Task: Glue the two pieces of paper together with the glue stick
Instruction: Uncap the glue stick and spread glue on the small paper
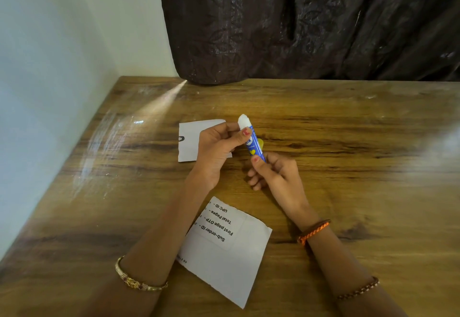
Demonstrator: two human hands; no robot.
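Wooden table (348, 142): hands hold blue glue stick (254, 146); paper (225, 247) reads "Sub-order ID".

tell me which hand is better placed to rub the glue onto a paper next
Probably the right hand: it grips the base of the glue stick, whose white glue is exposed. The left hand pinches only near the tip and could let go to steady the printed paper.

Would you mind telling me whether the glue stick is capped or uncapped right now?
Uncapped: the glue stick shows its white glue exposed at the upper end, held by the left hand and right hand.
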